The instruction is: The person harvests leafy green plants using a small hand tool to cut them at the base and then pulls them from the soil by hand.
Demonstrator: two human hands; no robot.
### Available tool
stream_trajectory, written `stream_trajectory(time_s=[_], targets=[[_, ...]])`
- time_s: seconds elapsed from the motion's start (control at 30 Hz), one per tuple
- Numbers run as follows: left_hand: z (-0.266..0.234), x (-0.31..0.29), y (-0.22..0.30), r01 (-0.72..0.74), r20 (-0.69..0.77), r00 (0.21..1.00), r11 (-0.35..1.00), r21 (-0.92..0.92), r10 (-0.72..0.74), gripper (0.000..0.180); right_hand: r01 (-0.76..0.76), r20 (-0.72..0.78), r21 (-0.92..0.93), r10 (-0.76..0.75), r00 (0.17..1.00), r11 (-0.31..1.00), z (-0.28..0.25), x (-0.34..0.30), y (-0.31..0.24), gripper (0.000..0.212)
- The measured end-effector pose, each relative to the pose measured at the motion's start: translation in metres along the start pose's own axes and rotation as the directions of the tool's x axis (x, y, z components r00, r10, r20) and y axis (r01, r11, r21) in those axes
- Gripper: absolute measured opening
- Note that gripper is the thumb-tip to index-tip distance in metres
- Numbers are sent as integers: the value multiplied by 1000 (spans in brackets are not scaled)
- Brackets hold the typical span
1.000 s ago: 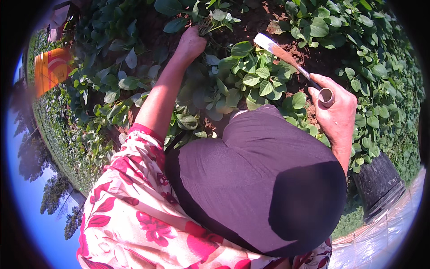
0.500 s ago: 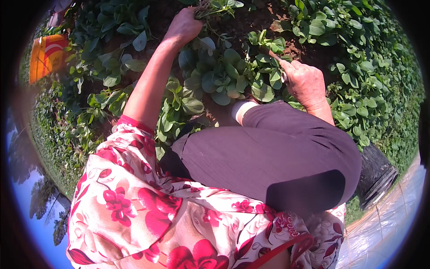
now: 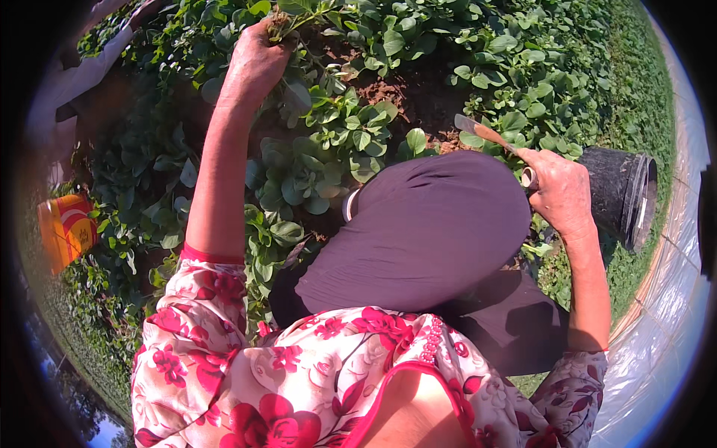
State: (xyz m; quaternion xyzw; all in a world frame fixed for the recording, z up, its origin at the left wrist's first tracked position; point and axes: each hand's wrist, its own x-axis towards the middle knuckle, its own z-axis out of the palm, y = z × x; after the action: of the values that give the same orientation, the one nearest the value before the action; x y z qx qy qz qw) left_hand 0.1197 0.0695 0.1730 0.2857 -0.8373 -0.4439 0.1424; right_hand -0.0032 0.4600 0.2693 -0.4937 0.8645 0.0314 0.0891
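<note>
My left hand point(image 3: 254, 63) is closed round a bunch of pulled leafy plants point(image 3: 280, 26). Pale, soil-covered roots stick out at the fist, and part of the bunch runs past it among other leaves. In my right hand point(image 3: 562, 196) is a small weeding knife point(image 3: 489, 137) with a flat, rust-brown blade and a lighter tip. Its round handle end shows below the fist. The blade points up and left, beside low green plants point(image 3: 511, 123) and bare reddish soil. My bent knee lies between both hands.
A black bucket point(image 3: 609, 194) lies tipped on its side just right of my right hand. An orange-yellow container point(image 3: 67, 231) stands at the left. Another person's arm point(image 3: 97, 71) shows at the upper left. Plastic sheeting point(image 3: 665, 321) runs along the right edge.
The view has shifted. My left hand has moved left with the plants. My right hand has drawn right and back, and the knife blade, formerly among leaves, now shows whole.
</note>
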Motion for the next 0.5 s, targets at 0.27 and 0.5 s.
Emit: stream_trajectory(time_s=[0.27, 0.5], targets=[[162, 57, 322, -565, 149, 791, 802, -193, 593, 31, -318, -2, -72, 319, 948, 945, -51, -149, 8, 9], [337, -83, 582, -718, 298, 415, 511, -473, 859, 23, -241, 118, 183, 222, 968, 953, -43, -196, 20, 5]])
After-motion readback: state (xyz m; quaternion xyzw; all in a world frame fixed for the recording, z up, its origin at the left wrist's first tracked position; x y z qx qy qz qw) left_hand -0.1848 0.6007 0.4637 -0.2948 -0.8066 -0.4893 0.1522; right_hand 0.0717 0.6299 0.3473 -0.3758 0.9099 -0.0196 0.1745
